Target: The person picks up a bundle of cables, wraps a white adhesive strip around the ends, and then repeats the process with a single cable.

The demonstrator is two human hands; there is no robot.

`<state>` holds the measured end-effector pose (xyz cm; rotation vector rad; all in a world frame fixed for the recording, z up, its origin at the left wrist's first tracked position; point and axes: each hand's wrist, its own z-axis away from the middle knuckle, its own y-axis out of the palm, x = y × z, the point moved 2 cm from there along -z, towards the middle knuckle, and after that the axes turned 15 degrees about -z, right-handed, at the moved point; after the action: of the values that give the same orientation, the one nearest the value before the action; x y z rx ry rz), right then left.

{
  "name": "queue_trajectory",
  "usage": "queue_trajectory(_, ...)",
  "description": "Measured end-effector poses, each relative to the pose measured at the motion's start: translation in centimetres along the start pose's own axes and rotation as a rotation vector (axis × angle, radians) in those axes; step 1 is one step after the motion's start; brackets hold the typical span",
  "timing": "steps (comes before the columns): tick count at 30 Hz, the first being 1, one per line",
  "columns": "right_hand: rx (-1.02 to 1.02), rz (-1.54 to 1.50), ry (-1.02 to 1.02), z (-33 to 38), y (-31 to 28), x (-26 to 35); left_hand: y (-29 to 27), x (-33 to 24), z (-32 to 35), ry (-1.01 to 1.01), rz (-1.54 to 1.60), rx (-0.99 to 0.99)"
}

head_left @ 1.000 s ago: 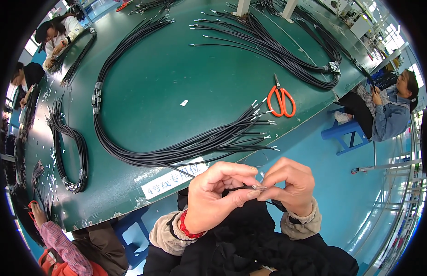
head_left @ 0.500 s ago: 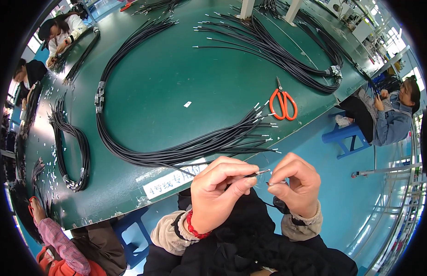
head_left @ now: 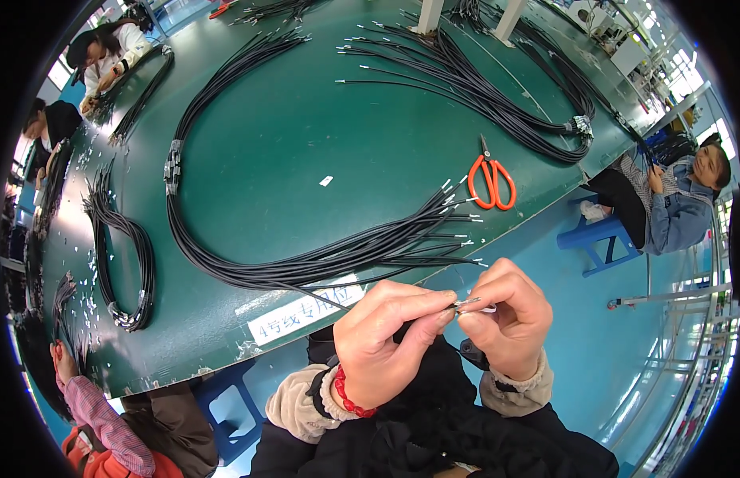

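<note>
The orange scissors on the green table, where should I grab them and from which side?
Probably by the orange handle loops, coming from the near table edge on the person's right. The scissors lie flat and closed on the green table, loops toward that edge, blades pointing away toward the far cable bundle. Nothing covers the loops.

both hands are bare, with no gloves or rings to be seen. the left hand (head_left: 382, 342) has a bracelet of round red beads (head_left: 348, 396) about the wrist. just behind the bracelet sits a narrow band of dark knitted cuff, and behind that a thick, soft sleeve end in pale beige fleece (head_left: 298, 410). the right hand (head_left: 505, 319) comes out of a like beige cuff (head_left: 517, 390), a little flatter and with a ribbed edge. past both cuffs the arms are covered in black cloth, and the black garment (head_left: 434, 434) over the lap and body is creased and rumpled.
</note>
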<state>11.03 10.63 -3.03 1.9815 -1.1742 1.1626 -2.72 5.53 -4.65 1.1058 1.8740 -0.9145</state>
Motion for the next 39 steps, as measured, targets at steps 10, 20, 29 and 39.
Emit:
queue_trajectory(10,-0.053,0.028,0.104,0.29,0.24,0.09,0.13,-0.04,0.25,-0.037,-0.016,-0.088)
queue_trajectory(20,-0.074,0.044,-0.028,-0.1,0.28,-0.22,0.47,-0.02,0.36,0.128,-0.086,-0.158)
queue_trajectory(29,-0.095,0.032,-0.03,-0.25,0.38,-0.29,0.61,0.3,0.43,0.225,-0.173,-0.161)
queue_trajectory(39,-0.087,0.007,0.063,-0.07,0.4,0.16,0.77,0.01,0.44,0.243,-0.209,-0.151)
